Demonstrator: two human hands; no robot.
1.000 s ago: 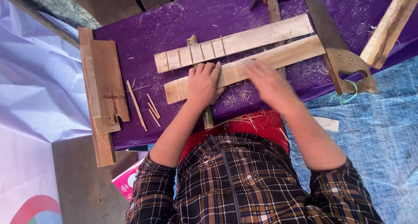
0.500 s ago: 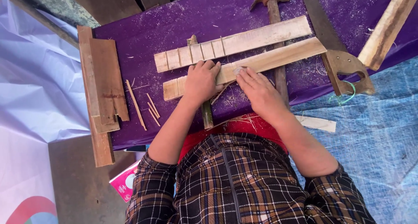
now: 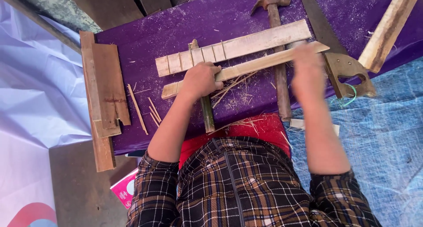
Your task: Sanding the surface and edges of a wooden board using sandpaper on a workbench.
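Observation:
My left hand (image 3: 202,79) presses on the near pale bamboo slat (image 3: 251,66), close to its left end, with the fingers curled over its far edge. My right hand (image 3: 308,70) is blurred and lies over the right end of the same slat; its grip is unclear. A second slat (image 3: 246,44) with several pencil marks lies parallel just beyond. Both slats rest across a dark bamboo stick (image 3: 206,110) and a hammer (image 3: 277,37) on the purple cloth (image 3: 176,24).
A handsaw (image 3: 348,72) lies right of my right hand, its blade running to the far edge. Brown planks (image 3: 105,90) are stacked at the cloth's left end, with thin splinters (image 3: 141,108) beside them. A rough plank (image 3: 387,28) lies at top right. Blue tarp (image 3: 387,143) covers the ground.
My right hand has slid right along the near slat, from beside my left hand to its right end. The left hand has stayed in place on the slat.

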